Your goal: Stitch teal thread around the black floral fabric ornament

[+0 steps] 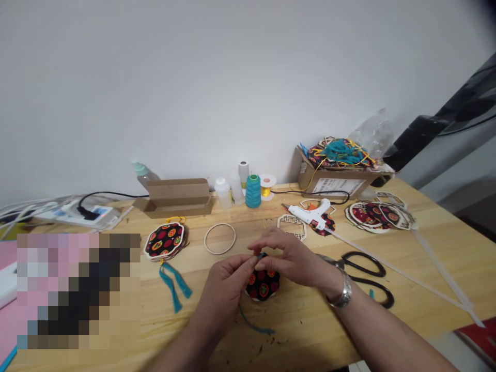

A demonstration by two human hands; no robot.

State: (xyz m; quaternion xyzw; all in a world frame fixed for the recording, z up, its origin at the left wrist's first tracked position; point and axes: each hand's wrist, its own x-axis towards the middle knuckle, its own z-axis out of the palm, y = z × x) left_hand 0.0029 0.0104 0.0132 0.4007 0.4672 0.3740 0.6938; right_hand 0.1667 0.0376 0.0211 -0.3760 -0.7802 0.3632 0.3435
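The surface (310,330) is running along the wall and carrying the things. At its back right, a carton (308,180) is overflowing with patterned pieces and teal tassels, while an open box (178,192) is standing at the back left. Near the middle, both hands are working close together. The left hand (227,284) is pinching the patch at its top edge, thumb against finger. The right hand (289,258) is curving over that edge, fingers partly bent; whether it is gripping anything, I cannot tell. Scissors (338,263) are lying just beside the right wrist. Farther right, frames (382,214) are lying in a pile, and a glue gun (312,213) is resting to their left. A stack (166,241) is sitting at the left, a teal tassel trailing toward the front. The dark, patterned patch (263,287) is hanging below the fingertips. Behind the hands, a ring (220,253) is lying flat and a teal spool (253,192) is standing upright. A teal strip (264,330) is curling below the left hand.
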